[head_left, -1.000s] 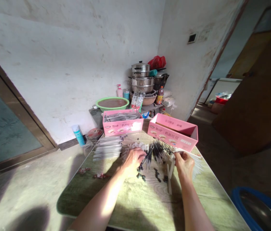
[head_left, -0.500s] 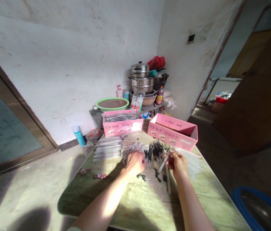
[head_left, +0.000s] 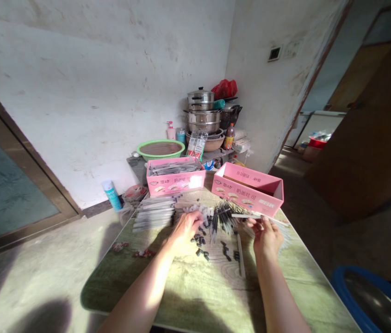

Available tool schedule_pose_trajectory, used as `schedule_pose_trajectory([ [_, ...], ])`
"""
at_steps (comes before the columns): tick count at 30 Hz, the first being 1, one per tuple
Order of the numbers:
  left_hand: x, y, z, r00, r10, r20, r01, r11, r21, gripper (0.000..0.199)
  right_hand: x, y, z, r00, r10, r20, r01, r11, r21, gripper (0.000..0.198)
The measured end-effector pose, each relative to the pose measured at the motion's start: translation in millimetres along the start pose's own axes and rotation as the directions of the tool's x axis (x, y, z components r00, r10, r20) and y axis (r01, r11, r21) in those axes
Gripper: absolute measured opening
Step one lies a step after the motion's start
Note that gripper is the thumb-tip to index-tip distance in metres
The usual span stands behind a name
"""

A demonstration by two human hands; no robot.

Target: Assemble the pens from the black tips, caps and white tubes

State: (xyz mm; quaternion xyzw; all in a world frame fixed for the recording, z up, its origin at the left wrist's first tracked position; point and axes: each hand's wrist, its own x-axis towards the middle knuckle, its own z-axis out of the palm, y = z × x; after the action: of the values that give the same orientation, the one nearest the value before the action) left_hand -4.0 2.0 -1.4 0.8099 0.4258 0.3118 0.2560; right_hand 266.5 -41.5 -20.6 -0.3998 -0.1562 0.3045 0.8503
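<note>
My left hand [head_left: 187,226] reaches to the small white plastic pieces [head_left: 195,210] in the middle of the table. Its fingertips are pinched together, and whatever lies between them is hidden. My right hand [head_left: 266,235] grips a slim pale pen barrel [head_left: 242,215], which points left over a bundle of thin black-ended pen refills [head_left: 223,219]. Loose black caps [head_left: 200,240] are scattered just right of my left hand. Another pale barrel [head_left: 241,259] lies lengthwise left of my right wrist. Finished-looking pale pens [head_left: 154,213] lie in a stack on the left.
A pink box [head_left: 176,182] full of pens and a second pink box [head_left: 247,192] stand at the table's [head_left: 195,296] far edge. Behind them are a green basin [head_left: 160,157] and stacked steel pots [head_left: 204,118]. A blue-rimmed tub [head_left: 341,282] is at lower right.
My right hand has moved slightly right, and its barrel has swung from steeply slanted to nearly level. My left hand has shifted a little left and up, uncovering more black caps.
</note>
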Motion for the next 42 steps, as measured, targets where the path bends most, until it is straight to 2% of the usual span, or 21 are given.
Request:
schedule_pose_trajectory([
  [7,0,-6,2,0.997,0.066,0.043,-0.067,0.997,0.032,0.016,0,-5,0,1.0,-0.01,0.003,0.01,1.0,0.017,0.038],
  [17,-1,0,-2,0.997,0.03,0.07,-0.036,0.996,0.079,0.018,-2,-6,1,0.999,0.008,0.033,-0.006,0.999,-0.034,0.038],
  [24,-1,0,-2,0.998,0.041,0.054,-0.043,0.998,0.039,0.016,-4,-7,3,0.998,0.023,0.051,-0.022,1.0,-0.014,0.041],
  [27,0,-1,2,0.999,0.019,0.033,-0.018,0.999,-0.051,0.015,-6,-5,5,0.996,0.045,0.083,-0.042,0.999,-0.029,0.044],
  [29,1,0,8,0.998,-0.051,0.023,0.055,0.98,-0.192,0.013,-9,-1,7,0.991,0.076,0.111,-0.072,0.997,-0.041,0.045],
  [31,3,2,14,0.989,-0.142,0.05,0.15,0.906,-0.395,0.009,-13,3,9,0.982,0.124,0.144,-0.117,0.992,-0.056,0.046],
  [33,5,4,19,0.976,-0.193,0.096,0.213,0.79,-0.575,0.004,-17,5,12,0.964,0.189,0.188,-0.177,0.981,-0.082,0.046],
  [35,7,5,23,0.971,-0.203,0.127,0.234,0.692,-0.683,0.016,-21,6,13,0.931,0.271,0.245,-0.247,0.961,-0.125,0.043],
  [37,8,3,24,0.97,-0.201,0.135,0.234,0.643,-0.729,0.026,-23,5,14,0.884,0.352,0.306,-0.309,0.934,-0.181,0.039],
  [39,10,1,25,0.972,-0.2,0.126,0.227,0.634,-0.739,0.029,-25,3,14,0.84,0.412,0.352,-0.349,0.908,-0.23,0.035],
  [42,11,-3,23,0.97,-0.227,0.082,0.218,0.678,-0.702,0.025,-23,1,12,0.827,0.441,0.349,-0.373,0.895,-0.246,0.027],
])
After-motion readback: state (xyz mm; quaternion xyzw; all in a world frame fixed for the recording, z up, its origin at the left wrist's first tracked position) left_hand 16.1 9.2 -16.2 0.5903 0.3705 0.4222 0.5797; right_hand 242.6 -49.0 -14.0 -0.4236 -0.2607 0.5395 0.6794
